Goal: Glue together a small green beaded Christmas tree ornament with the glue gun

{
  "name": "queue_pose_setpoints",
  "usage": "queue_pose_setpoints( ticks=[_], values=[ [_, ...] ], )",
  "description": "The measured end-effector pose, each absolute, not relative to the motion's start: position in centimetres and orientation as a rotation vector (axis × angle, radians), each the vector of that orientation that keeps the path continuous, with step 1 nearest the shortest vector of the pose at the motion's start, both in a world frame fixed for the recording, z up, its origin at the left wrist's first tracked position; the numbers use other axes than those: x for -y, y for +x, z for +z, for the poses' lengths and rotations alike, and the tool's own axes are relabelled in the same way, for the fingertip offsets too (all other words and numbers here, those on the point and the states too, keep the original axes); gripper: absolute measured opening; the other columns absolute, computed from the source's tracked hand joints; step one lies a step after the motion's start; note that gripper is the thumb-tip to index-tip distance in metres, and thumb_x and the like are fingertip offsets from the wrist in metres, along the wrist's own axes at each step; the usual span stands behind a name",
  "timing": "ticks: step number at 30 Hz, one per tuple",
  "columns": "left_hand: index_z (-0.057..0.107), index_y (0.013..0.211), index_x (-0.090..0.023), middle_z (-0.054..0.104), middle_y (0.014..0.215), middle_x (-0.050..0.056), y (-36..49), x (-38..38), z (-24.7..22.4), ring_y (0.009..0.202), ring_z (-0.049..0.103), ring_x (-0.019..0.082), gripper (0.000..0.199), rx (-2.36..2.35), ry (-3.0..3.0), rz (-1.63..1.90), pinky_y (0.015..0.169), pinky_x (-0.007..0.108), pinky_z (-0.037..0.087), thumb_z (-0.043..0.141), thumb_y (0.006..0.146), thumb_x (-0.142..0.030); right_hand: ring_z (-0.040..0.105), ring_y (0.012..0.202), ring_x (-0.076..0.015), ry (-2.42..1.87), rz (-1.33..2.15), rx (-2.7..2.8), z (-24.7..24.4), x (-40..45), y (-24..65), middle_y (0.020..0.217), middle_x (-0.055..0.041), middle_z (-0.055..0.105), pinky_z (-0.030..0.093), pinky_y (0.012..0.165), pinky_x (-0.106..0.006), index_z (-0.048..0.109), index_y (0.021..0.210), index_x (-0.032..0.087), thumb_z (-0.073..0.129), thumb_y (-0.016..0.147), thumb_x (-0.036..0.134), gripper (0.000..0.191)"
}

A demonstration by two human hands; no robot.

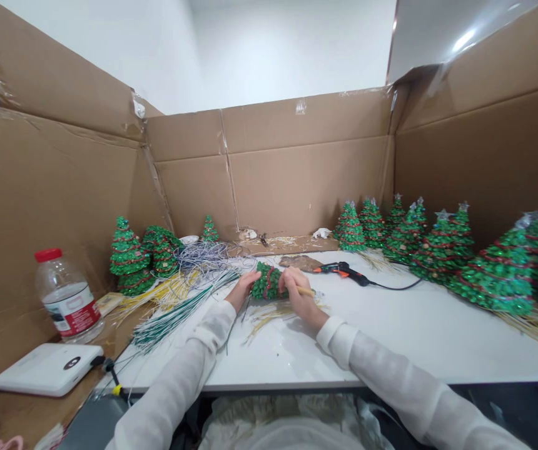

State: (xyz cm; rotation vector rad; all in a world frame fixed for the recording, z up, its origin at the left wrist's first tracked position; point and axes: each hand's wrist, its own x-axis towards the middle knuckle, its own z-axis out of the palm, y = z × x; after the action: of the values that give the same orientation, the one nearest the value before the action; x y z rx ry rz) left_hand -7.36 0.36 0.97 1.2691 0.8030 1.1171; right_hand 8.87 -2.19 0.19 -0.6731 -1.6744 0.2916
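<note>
A small green beaded Christmas tree (266, 282) with red bands lies on its side between my hands, above the white table (231, 369). My left hand (243, 289) grips its pointed end, and my right hand (301, 297) wraps around its wide end. A thin wooden stick (305, 290) pokes out from under my right fingers. Loose yellow wire strands (269, 319) lie just below my hands. A black and orange hot glue gun (341, 271) rests beyond my right hand, near a flat brown piece of bark (299, 262).
Several finished beaded trees (442, 256) stand in a row along the right, and others (131, 256) stand at the left. Bundles of green, yellow and blue-white wire (179, 312) lie left of my hands. A plastic bottle (68, 297) and white power bank (48, 369) sit further left. Cardboard walls (273, 169) surround the table.
</note>
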Motion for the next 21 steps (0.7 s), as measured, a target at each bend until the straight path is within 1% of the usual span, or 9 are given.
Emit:
queue_pose_setpoints(
  ticks=[5,11,17,21],
  values=[
    [0.066,0.087,-0.013,0.068,0.081,0.006,-7.33,-0.25,0.98,0.074,0.060,0.020,0.039,-0.789,1.277,1.076,0.068,0.029,0.042,0.064,0.064,-0.045,0.043,0.061,-0.0165,-0.690,0.295,1.682,0.38,2.34,9.00,0.054,-0.0004,0.047,0.034,0.066,-0.032,0.040,0.052,0.023,0.022,0.091,0.040,0.046],
    [0.066,0.095,-0.013,0.068,0.085,0.007,-7.48,-0.42,0.85,0.075,0.059,0.021,0.044,-0.737,1.305,1.027,0.068,0.030,0.040,0.065,0.063,-0.044,0.042,0.059,-0.0160,-0.634,0.265,1.686,0.31,2.27,9.02,0.053,0.0004,0.045,0.032,0.064,-0.031,0.039,0.053,0.022,0.024,0.092,0.036,0.044],
    [0.065,0.096,-0.014,0.067,0.081,0.006,-7.62,-0.45,0.79,0.065,0.057,0.017,0.044,-0.727,1.344,1.018,0.064,0.028,0.038,0.067,0.064,-0.045,0.041,0.060,-0.0163,-0.636,0.249,1.714,-0.10,2.15,8.85,0.054,0.0001,0.042,0.032,0.062,-0.031,0.037,0.055,0.022,0.023,0.092,0.037,0.042],
    [0.066,0.094,-0.015,0.067,0.081,0.006,-7.57,-0.35,0.85,0.070,0.058,0.018,0.045,-0.744,1.347,1.026,0.066,0.028,0.038,0.069,0.062,-0.046,0.041,0.060,-0.0167,-0.649,0.281,1.698,-0.13,2.36,8.71,0.054,0.0001,0.040,0.033,0.061,-0.032,0.034,0.055,0.022,0.022,0.092,0.038,0.042]
  ],
)
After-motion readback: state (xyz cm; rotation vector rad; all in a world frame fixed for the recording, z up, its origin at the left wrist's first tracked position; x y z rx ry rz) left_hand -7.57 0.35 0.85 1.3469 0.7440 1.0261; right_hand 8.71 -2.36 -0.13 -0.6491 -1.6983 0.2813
